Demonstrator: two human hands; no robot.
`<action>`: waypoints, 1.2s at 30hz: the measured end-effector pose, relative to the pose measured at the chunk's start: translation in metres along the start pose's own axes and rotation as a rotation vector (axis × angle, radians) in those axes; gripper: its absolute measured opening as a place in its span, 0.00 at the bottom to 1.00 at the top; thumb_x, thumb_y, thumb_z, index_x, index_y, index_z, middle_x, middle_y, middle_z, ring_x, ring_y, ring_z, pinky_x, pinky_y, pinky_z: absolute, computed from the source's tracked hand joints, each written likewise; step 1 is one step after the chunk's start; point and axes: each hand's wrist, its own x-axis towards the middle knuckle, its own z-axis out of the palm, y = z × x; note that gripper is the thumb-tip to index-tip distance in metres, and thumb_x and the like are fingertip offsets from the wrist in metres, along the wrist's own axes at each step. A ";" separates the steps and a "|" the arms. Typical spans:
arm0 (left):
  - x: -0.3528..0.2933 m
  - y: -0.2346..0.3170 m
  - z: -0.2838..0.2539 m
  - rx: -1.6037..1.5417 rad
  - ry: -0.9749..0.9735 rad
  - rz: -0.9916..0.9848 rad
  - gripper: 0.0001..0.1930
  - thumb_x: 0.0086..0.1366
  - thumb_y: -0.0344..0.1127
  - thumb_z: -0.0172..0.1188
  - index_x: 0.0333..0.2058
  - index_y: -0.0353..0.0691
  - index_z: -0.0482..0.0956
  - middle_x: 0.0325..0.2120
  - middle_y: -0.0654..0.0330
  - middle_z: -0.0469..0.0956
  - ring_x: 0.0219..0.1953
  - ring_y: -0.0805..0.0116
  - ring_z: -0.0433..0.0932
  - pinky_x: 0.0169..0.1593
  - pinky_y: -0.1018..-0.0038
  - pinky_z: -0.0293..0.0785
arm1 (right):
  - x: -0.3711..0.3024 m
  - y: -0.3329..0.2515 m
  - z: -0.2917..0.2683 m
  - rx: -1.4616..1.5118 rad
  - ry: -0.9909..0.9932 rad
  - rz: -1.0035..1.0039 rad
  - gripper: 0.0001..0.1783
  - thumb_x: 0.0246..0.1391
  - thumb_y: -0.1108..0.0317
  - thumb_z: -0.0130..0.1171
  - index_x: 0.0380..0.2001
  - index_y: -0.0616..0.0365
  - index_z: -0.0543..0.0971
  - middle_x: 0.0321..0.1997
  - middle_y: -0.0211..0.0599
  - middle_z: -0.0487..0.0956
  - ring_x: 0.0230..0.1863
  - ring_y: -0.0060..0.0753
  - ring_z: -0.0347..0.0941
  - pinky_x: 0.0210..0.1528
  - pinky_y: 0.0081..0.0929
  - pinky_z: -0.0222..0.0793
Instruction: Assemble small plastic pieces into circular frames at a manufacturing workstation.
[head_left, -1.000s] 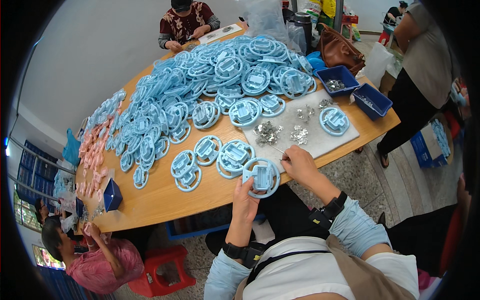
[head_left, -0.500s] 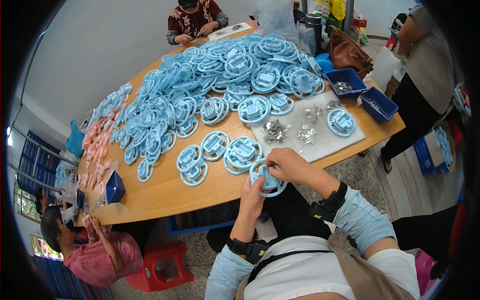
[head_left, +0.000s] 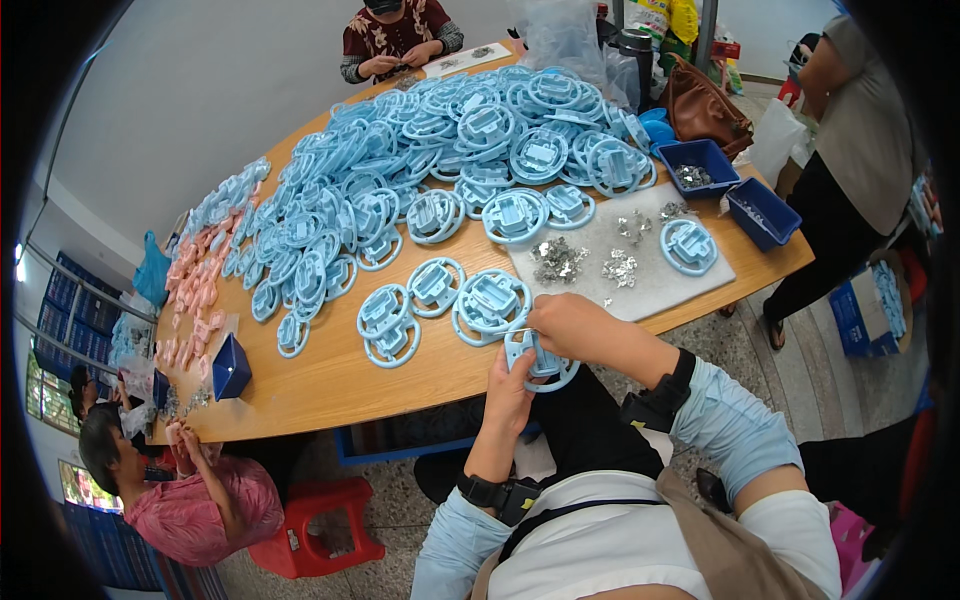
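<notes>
At the table's front edge my left hand (head_left: pixel 509 390) grips a light blue plastic wheel-shaped part (head_left: pixel 545 364), thumb on its face. My right hand (head_left: pixel 576 327) is closed over the part's upper side, fingertips pinched together. What they pinch is too small to make out. Just beyond my hands lie more blue wheel-shaped parts (head_left: pixel 490 298), some stacked. A white board (head_left: pixel 690 292) carries small heaps of shiny metal pieces (head_left: pixel 558 260) and one blue wheel-shaped part (head_left: pixel 689 246).
A large pile of blue parts (head_left: pixel 440 150) covers the table's far side, with pink parts (head_left: pixel 190 275) farther left. Two blue bins (head_left: pixel 763 213) stand at the right, beside a brown bag (head_left: pixel 700 105). Other people sit across and at the left; another person stands right.
My hands stay together on the same blue part, with only a slight shift of the right fingers along its upper edge. The whole view has shifted slightly.
</notes>
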 end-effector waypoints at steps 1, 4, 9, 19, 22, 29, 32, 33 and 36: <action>0.000 0.000 0.001 0.000 0.005 -0.004 0.17 0.60 0.31 0.50 0.48 0.40 0.63 0.39 0.62 0.71 0.39 0.73 0.73 0.40 0.74 0.74 | -0.001 -0.002 0.000 -0.061 -0.015 -0.004 0.05 0.35 0.74 0.55 0.21 0.62 0.75 0.26 0.45 0.72 0.27 0.48 0.71 0.31 0.38 0.68; 0.001 -0.001 -0.003 0.005 -0.017 0.002 0.17 0.60 0.31 0.50 0.48 0.40 0.62 0.39 0.63 0.71 0.39 0.73 0.73 0.40 0.74 0.75 | -0.002 -0.005 0.006 -0.143 -0.027 -0.053 0.07 0.35 0.75 0.55 0.24 0.61 0.75 0.29 0.44 0.72 0.27 0.47 0.72 0.30 0.36 0.69; 0.002 -0.003 -0.006 -0.040 -0.013 -0.008 0.16 0.60 0.30 0.49 0.47 0.39 0.63 0.38 0.62 0.71 0.39 0.73 0.74 0.40 0.74 0.75 | -0.015 0.003 0.025 -0.160 0.081 -0.141 0.09 0.38 0.76 0.55 0.28 0.60 0.73 0.30 0.41 0.70 0.26 0.43 0.72 0.27 0.31 0.70; 0.002 -0.002 -0.003 -0.101 0.000 -0.025 0.14 0.61 0.29 0.48 0.46 0.40 0.64 0.38 0.62 0.71 0.37 0.73 0.73 0.37 0.76 0.74 | -0.043 -0.015 0.018 -0.047 0.289 0.084 0.16 0.44 0.69 0.53 0.40 0.56 0.72 0.28 0.39 0.69 0.22 0.42 0.72 0.22 0.35 0.68; 0.003 -0.001 -0.002 -0.134 0.020 -0.004 0.15 0.61 0.29 0.47 0.48 0.40 0.63 0.40 0.61 0.71 0.39 0.71 0.74 0.39 0.74 0.74 | -0.057 -0.013 0.025 -0.018 0.266 0.233 0.21 0.45 0.70 0.51 0.46 0.52 0.70 0.26 0.38 0.70 0.22 0.43 0.72 0.22 0.37 0.66; 0.004 0.000 0.001 -0.143 0.007 -0.011 0.17 0.60 0.30 0.49 0.49 0.40 0.63 0.42 0.60 0.71 0.43 0.69 0.73 0.42 0.71 0.74 | -0.068 -0.024 0.036 -0.155 0.239 0.257 0.28 0.42 0.75 0.51 0.51 0.48 0.69 0.23 0.35 0.70 0.22 0.40 0.70 0.23 0.35 0.66; 0.004 0.000 0.001 -0.139 0.009 -0.010 0.16 0.60 0.31 0.49 0.49 0.41 0.64 0.42 0.60 0.71 0.42 0.69 0.73 0.42 0.71 0.74 | -0.066 -0.025 0.037 -0.205 0.240 0.254 0.28 0.41 0.75 0.52 0.51 0.48 0.69 0.23 0.34 0.70 0.22 0.38 0.71 0.22 0.34 0.66; 0.004 0.000 0.001 -0.138 0.007 -0.007 0.16 0.61 0.31 0.49 0.49 0.41 0.64 0.42 0.60 0.71 0.42 0.69 0.73 0.42 0.71 0.74 | -0.065 -0.026 0.036 -0.205 0.239 0.254 0.28 0.41 0.75 0.52 0.51 0.48 0.69 0.23 0.34 0.70 0.22 0.38 0.71 0.22 0.34 0.66; 0.004 0.000 0.003 -0.136 0.005 -0.008 0.16 0.60 0.31 0.49 0.49 0.41 0.64 0.41 0.61 0.71 0.41 0.70 0.73 0.41 0.71 0.74 | -0.064 -0.029 0.032 -0.265 0.174 0.250 0.26 0.43 0.72 0.51 0.51 0.53 0.67 0.25 0.35 0.72 0.25 0.37 0.73 0.25 0.33 0.68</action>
